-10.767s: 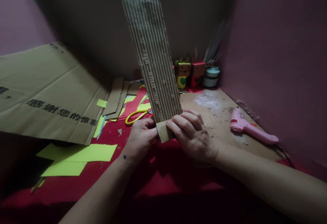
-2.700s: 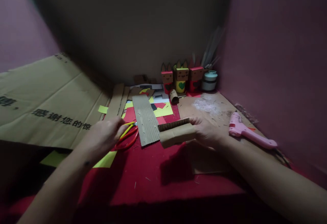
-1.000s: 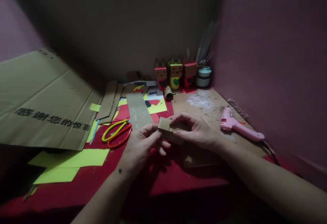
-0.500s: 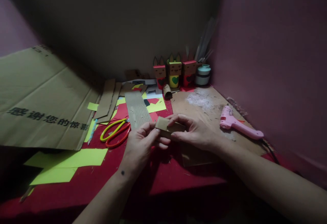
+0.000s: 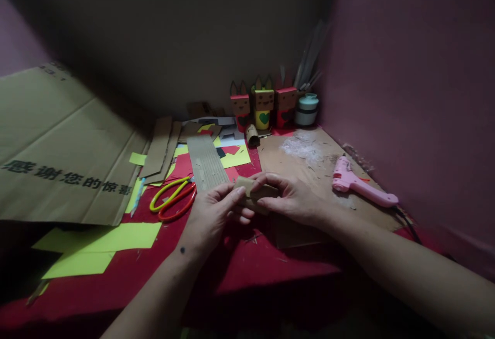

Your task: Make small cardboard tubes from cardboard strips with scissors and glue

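Observation:
Between my two hands is a small folded piece of cardboard [image 5: 244, 184], brown and partly covered by my fingers. My left hand [image 5: 216, 210] pinches its left end, with the thumb on top. At the other end, my right hand [image 5: 292, 199] grips it between thumb and fingers. Left of my left hand lie scissors [image 5: 176, 199] with one yellow and one red handle. A ribbed cardboard strip [image 5: 208, 163] lies just beyond my left hand.
A pink glue gun [image 5: 361, 187] rests on a cardboard sheet [image 5: 278, 158] at right. Several box-headed paper figures [image 5: 264, 102] stand at the back beside a teal-lidded jar [image 5: 307, 109]. A large cardboard sheet [image 5: 73, 138] fills the left, near yellow paper [image 5: 116, 238].
My left thumb has shifted further over the cardboard piece, covering more of it. Both hands keep hold of it. The whole view has shifted slightly.

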